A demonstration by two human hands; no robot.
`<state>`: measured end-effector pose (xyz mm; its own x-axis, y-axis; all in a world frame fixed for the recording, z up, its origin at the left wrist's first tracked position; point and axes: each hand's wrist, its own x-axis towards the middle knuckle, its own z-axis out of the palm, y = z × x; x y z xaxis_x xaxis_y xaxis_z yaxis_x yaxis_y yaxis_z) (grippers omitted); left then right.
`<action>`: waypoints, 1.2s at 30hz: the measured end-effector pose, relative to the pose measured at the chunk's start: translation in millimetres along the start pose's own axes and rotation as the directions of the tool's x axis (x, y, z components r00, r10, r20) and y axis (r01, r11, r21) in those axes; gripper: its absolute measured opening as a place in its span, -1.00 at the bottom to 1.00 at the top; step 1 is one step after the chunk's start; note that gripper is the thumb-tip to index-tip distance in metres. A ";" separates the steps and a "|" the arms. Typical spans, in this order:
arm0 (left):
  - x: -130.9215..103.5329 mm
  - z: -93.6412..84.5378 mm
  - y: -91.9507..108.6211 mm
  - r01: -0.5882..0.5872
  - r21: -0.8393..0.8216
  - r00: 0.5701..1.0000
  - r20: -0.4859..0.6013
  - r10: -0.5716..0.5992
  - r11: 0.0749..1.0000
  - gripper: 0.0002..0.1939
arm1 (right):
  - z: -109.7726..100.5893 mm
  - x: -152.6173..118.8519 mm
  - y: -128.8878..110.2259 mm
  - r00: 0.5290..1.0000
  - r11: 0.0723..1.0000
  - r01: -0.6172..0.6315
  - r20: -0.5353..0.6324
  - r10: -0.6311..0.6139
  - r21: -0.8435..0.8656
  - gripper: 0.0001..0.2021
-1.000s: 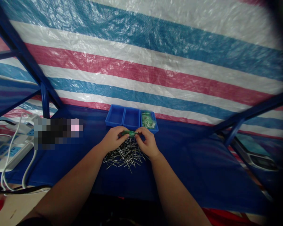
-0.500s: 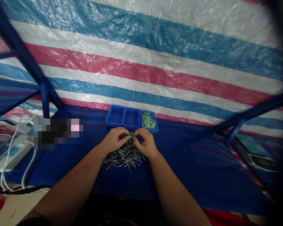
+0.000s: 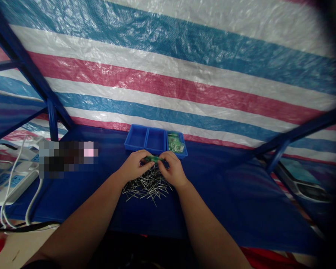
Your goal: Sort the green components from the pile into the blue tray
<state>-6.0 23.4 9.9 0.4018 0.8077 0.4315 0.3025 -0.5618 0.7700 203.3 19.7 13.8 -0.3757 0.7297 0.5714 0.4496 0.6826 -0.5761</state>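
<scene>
Between my fingertips is a small green plastic packet [image 3: 154, 159], stretched sideways above the heap. My left hand [image 3: 134, 165] pinches its left end, and my right hand [image 3: 173, 170] pinches its right end. Below both hands lies a loose pile of thin, straight metal pins [image 3: 149, 186], pointing every way; my hands hide its upper part. Just beyond my fingers, a blue bin [image 3: 177, 154] holds several similar green clear packets [image 3: 175, 143]. Whether there are pins in the held packet I cannot make out.
Two joined blue bins [image 3: 137, 136] stand left of the packet bin on the blue tabletop [image 3: 226, 186]. White power strips [image 3: 19, 179] with cables lie at left, near a blurred-out object [image 3: 67, 157]. A striped tarp [image 3: 168, 82] hangs behind; a scale-like device [image 3: 310, 190] is at right.
The green packet has turned slightly between my fingers and shows more of its face. Both hands stay in nearly the same place, and the pile looks unchanged.
</scene>
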 end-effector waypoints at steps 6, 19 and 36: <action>-0.7 -0.4 0.3 0.009 0.019 1.000 0.013 -0.009 1.000 -0.88 | -1.4 -0.1 2.2 1.000 1.000 -0.015 0.003 0.015 0.014 -0.93; 1.3 -1.6 5.9 -0.053 0.042 0.998 0.042 0.052 0.998 -0.87 | 1.8 0.0 0.6 0.999 1.000 0.014 0.030 -0.014 -0.001 -0.92; 1.3 -0.5 -0.5 -0.028 -0.067 0.999 -0.048 0.025 0.997 -0.91 | -1.7 -0.3 0.7 1.000 1.000 0.014 0.006 -0.014 0.017 -0.95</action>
<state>-6.1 24.8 10.3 0.3668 0.8013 0.4727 0.2328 -0.5710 0.7873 205.1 19.9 14.3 -0.3871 0.7204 0.5755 0.4307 0.6931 -0.5780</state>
